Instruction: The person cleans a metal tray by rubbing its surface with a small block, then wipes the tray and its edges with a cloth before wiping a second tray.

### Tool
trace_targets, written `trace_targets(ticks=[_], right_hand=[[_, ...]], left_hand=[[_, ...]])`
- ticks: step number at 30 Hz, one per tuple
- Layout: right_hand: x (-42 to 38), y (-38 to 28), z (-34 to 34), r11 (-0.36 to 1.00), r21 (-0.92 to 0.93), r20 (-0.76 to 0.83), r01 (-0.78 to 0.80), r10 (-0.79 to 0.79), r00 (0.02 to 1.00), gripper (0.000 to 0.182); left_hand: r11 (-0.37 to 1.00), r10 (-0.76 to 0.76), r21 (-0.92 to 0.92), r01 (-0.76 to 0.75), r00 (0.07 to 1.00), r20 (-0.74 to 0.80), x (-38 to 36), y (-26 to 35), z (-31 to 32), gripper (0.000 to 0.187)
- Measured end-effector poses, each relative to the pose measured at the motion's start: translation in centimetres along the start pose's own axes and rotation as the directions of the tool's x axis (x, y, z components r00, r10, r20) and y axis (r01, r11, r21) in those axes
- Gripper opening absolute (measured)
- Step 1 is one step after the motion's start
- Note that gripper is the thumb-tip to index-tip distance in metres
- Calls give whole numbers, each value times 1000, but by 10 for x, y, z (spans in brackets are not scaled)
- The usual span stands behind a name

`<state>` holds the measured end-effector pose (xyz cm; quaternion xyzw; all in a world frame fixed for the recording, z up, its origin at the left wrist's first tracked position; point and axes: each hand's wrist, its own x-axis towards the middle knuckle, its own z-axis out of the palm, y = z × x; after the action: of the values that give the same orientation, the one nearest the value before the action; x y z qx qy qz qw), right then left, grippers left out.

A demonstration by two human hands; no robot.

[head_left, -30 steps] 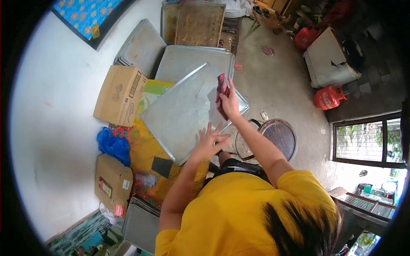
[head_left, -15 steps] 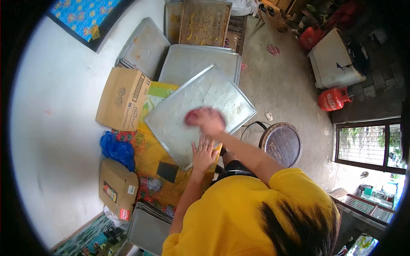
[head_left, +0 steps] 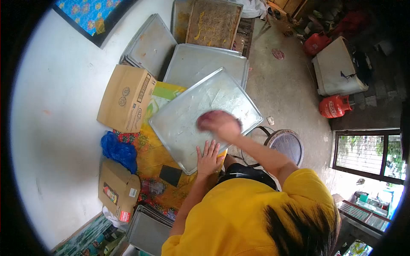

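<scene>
A large metal baking tray lies tilted across a colourful cloth. My left hand rests flat with spread fingers on the tray's near edge. My right hand is blurred over the tray's near middle and is closed on a dark red cloth, pressing it to the tray's surface.
More trays are stacked behind: grey ones and a stained one. Cardboard boxes and a blue bag lie at the left. A round stool, a red gas cylinder and a white box stand on the floor.
My right hand with the red cloth swept from the tray's far right corner toward the near middle, then slightly right. My left hand settled flat on the near edge.
</scene>
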<state>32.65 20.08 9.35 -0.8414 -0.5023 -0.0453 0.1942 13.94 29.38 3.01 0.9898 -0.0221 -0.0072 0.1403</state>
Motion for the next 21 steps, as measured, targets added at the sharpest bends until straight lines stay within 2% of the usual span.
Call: trace_targets(ticks=[1,2,4,5,8,11,13,14,15,17,20,21], right_hand=[[-4,-27,34,995,-75,181,69,-55,982,43],[-11,-50,69,995,45,275,90,-99,956,46],[15,-79,83,987,100,310,122,-147,939,51],[28,-83,107,984,88,238,155,-172,956,53],[81,-102,117,983,150,350,103,-150,924,52],[122,-113,125,987,139,406,78,-128,905,52],[139,-113,121,989,129,423,71,-119,898,53],[144,-111,118,990,116,423,75,-117,899,51],[144,-104,120,993,107,389,52,-90,917,50],[141,-88,124,996,91,320,8,-37,947,47],[122,-24,98,980,48,149,-194,185,971,36],[113,2,86,964,8,63,-266,265,962,35]], left_hand=[[1000,-18,-17,19,996,82,0,0,-1,65],[999,-35,-33,41,986,163,0,0,-2,64],[998,-13,-65,10,999,-41,0,-2,6,59],[997,-3,-78,-8,989,-146,0,-3,9,57],[994,-86,-84,76,987,-135,2,4,6,50],[998,-52,-45,47,993,-108,-5,-4,24,50],[997,-51,-60,44,991,-122,1,0,13,48],[996,-57,-78,47,989,-134,2,3,7,47],[993,-68,-90,70,998,18,3,3,-1,47],[988,-83,-100,120,945,317,3,1,-15,48],[998,-59,3,59,998,-29,1,2,4,63],[998,-56,5,56,997,-46,1,2,5,63]])
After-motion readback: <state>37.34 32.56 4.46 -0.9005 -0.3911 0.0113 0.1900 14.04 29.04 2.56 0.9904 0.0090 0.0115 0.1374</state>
